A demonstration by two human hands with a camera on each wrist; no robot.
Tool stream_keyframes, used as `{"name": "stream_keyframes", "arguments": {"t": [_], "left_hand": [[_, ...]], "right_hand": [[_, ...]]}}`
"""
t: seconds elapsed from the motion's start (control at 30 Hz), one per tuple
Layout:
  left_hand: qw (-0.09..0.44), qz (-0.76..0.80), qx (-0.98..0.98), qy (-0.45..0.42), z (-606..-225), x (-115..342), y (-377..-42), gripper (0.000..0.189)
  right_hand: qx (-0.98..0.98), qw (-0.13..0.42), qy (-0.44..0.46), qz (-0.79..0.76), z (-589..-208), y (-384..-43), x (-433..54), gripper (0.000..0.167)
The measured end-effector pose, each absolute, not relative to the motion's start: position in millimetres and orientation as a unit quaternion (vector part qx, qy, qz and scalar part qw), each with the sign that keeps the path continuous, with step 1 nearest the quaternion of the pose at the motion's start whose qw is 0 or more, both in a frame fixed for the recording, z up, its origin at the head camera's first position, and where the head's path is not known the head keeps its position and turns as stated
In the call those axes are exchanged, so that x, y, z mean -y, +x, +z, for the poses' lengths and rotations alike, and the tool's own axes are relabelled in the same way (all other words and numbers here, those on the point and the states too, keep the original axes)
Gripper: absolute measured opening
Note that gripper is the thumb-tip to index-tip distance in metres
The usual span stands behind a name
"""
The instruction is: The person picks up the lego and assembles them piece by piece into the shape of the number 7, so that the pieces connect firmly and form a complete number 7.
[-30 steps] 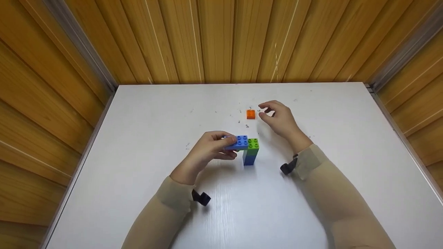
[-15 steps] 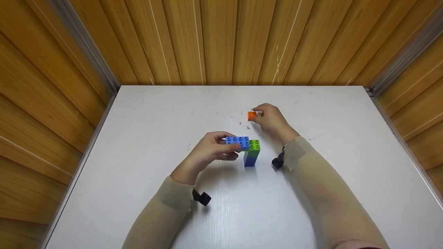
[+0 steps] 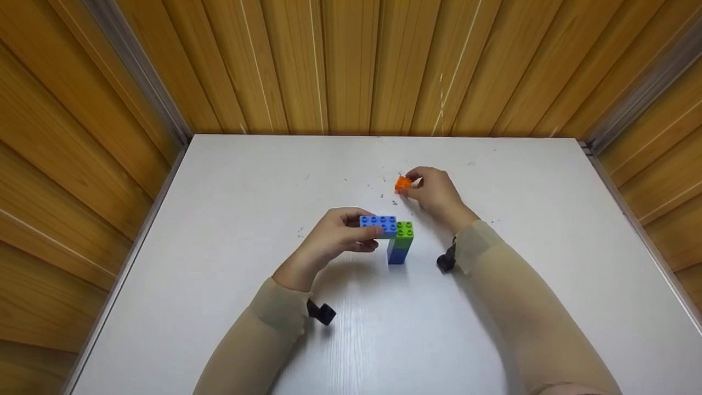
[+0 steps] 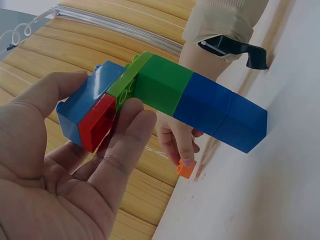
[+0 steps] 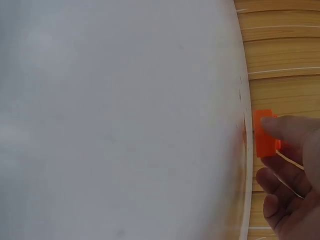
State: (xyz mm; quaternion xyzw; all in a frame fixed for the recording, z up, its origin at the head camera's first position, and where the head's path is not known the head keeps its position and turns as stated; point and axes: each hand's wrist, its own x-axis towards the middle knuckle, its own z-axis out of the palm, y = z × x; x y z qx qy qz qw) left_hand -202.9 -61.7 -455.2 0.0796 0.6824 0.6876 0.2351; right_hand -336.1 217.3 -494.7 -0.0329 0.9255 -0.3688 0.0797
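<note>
My left hand [image 3: 340, 233] grips a joined toy brick build by the blue eight-stud brick [image 3: 378, 219] at its top, thumb along the near side. Under that brick the left wrist view shows a red brick [image 4: 94, 126] and a light green piece [image 4: 131, 77]. From there a column of a green brick [image 4: 162, 85] and two blue bricks [image 4: 205, 102] reaches toward the table. Farther back, my right hand [image 3: 436, 189] pinches a small orange brick [image 5: 265, 142] between thumb and fingers. In the head view the orange brick sits turned at an angle.
A white table [image 3: 247, 164] carries both arms, with small dark specks scattered near the orange brick. Wood-look panels [image 3: 351, 66] rise behind and at both sides. Each wrist wears a black camera mount [image 3: 323, 314].
My right hand has moved left to the orange brick and taken hold of it; the brick has turned. My left thumb has slid off the blue brick's top to its near side.
</note>
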Motion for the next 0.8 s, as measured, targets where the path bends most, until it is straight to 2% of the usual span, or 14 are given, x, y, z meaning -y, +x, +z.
{"name": "stream_keyframes", "arguments": {"t": [0.27,0.8], "left_hand": [[0.227,0.699,-0.675,0.067,-455.1,59.1,-202.1,0.037],[0.209,0.679,-0.699,0.087,-456.4,59.9,-200.7,0.044]], "right_hand": [[-0.923,0.008,-0.082,-0.375,-472.8,-314.1,-233.5,0.043],[-0.889,-0.047,-0.137,-0.433,-432.0,-259.6,-239.3,0.034]]}}
